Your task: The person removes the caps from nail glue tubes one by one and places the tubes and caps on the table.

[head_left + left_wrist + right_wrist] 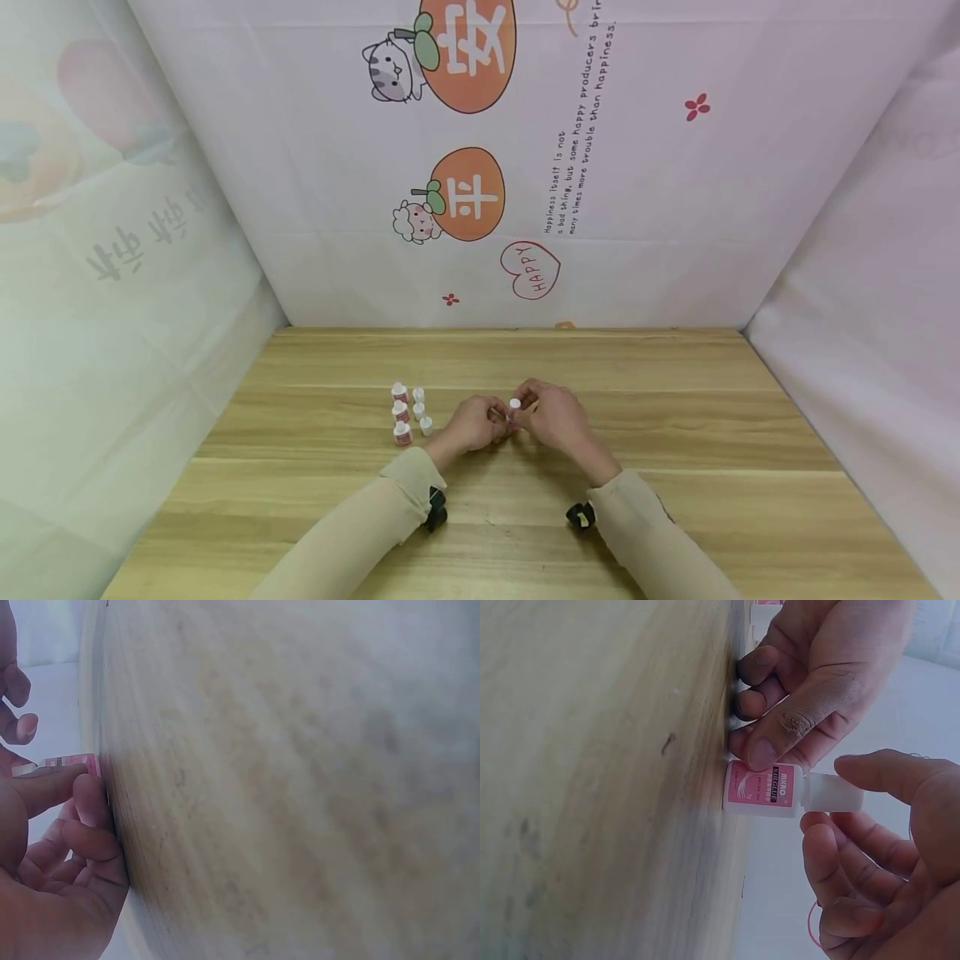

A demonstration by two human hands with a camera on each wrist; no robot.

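A small nail glue bottle [761,791] with a pink label stands upright on the wooden table, capped in white. My left hand [477,422] pinches its body low down, thumb against the label's edge in the right wrist view. The white cap [832,793] is between the thumb and fingers of my right hand [557,417]. Seen from the left wrist, part of the pink label [71,760] shows past the left fingers, which hide the rest.
To the left on the table [337,492], three similar bottles [402,433] stand in a column. Beside them is a column of three small white caps [426,426]. Printed white cloth [637,250] encloses the back and both sides.
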